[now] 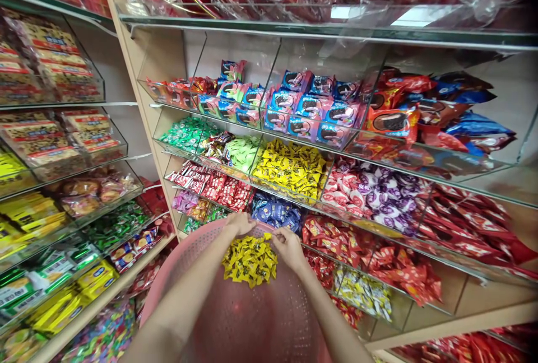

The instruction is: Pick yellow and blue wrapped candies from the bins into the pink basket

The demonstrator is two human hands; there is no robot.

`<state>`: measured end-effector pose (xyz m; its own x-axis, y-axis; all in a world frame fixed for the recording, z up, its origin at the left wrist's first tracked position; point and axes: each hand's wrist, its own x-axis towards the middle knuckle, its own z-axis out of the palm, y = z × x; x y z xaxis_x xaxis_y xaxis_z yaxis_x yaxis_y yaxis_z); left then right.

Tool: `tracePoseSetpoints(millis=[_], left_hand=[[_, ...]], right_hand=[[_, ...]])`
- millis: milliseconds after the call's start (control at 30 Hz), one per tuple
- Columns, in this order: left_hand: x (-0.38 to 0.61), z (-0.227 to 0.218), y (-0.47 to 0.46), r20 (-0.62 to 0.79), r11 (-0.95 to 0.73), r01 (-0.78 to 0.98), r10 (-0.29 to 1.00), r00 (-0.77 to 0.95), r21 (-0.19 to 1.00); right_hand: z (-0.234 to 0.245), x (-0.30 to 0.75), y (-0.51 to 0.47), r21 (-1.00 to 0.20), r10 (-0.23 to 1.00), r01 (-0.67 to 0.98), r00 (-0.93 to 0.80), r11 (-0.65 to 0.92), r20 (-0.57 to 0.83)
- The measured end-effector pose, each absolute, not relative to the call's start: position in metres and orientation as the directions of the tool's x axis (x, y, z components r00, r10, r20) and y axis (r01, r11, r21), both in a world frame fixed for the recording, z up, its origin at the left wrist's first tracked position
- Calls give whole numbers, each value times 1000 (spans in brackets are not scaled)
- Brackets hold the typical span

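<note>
A round pink perforated basket [252, 318] sits low in front of me with a heap of yellow wrapped candies [250, 260] at its far side. My left hand [240, 223] rests at the basket's far rim, fingers curled over it just above the candy heap. At the heap's right edge, by the rim, my right hand [287, 245] has its fingers bent down onto the candies. What either hand grips is hidden. A clear shelf bin of matching yellow candies [292, 170] stands just above and behind my hands.
Tiered clear bins hold green candies [187, 132], blue-wrapped sweets [275, 213], red packets [214, 184], purple and white sweets [378, 189] and cookie packs [311, 108]. More stocked shelves [50, 184] run along the left. A glass shelf [328, 21] of red boxes hangs overhead.
</note>
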<state>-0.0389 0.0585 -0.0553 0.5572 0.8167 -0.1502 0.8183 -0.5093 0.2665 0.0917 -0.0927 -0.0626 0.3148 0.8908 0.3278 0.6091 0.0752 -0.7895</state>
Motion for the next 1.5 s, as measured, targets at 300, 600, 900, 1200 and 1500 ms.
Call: tracePoseSetpoints(millis=[300,600,900,1200,1500], left_hand=[[-40,-46,55,-132,-539,801,802,583,261],[-40,-46,56,-144,-551,802,796,588,231],[-44,-33,60,-252,-547,785,747,615,291],[-41,-31,61,-285,-469,766,736,614,439],[-35,-16,67,-145,-474,398,484,863,786]], right_hand=[[-71,85,-94,-967,907,-247,387,-70,-164],[-70,86,-96,-904,920,-418,314,-86,-233],[-81,86,-92,-941,886,-314,392,-126,-249],[-72,90,-67,-997,899,-26,430,-76,-80],[-59,89,-48,-983,892,166,430,73,139]])
